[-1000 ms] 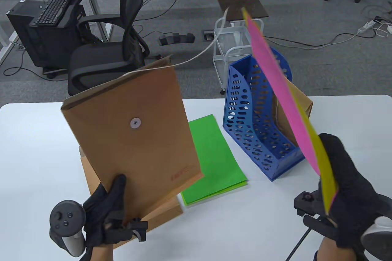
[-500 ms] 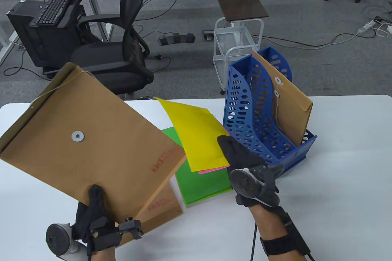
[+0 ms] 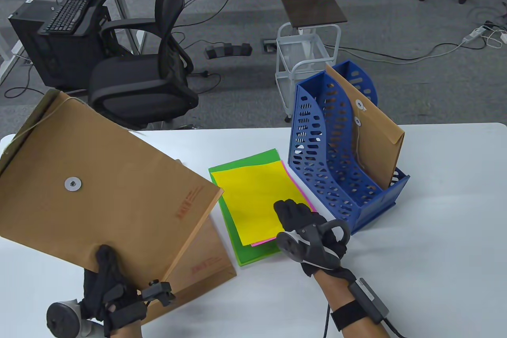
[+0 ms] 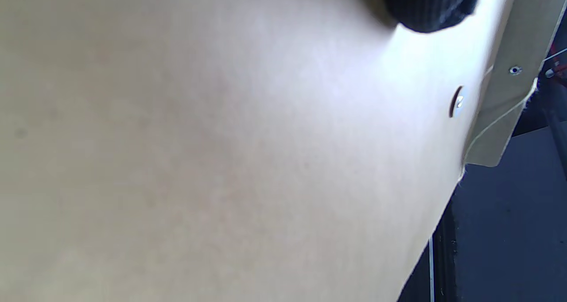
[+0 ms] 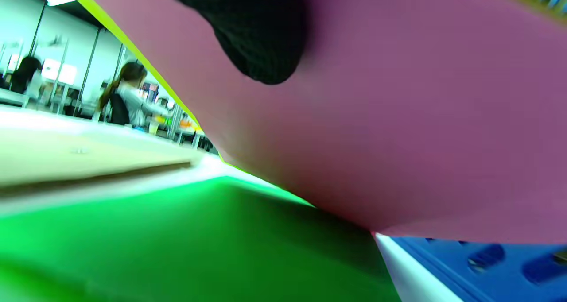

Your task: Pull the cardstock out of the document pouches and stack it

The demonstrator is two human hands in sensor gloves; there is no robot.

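Note:
My left hand point(image 3: 107, 274) grips the bottom edge of a brown document pouch point(image 3: 95, 195) and holds it tilted above the table's left side; it fills the left wrist view point(image 4: 221, 160). My right hand point(image 3: 295, 215) holds yellow cardstock point(image 3: 253, 199) with pink cardstock point(image 3: 261, 241) under it, low over the green cardstock point(image 3: 233, 227) lying on the table. In the right wrist view the pink sheet point(image 5: 398, 138) is still lifted off the green stack point(image 5: 177, 249), with a fingertip point(image 5: 261, 40) under it.
A second brown pouch point(image 3: 206, 266) lies flat under the held one. A blue file rack point(image 3: 336, 167) stands right of the stack with another brown pouch point(image 3: 376, 144) upright in it. An office chair point(image 3: 146, 76) stands beyond the white table point(image 3: 435, 235).
My right hand swung the yellow and pink sheets from upright at the right down over the green stack. My left hand tilted the pouch leftward and lowered it.

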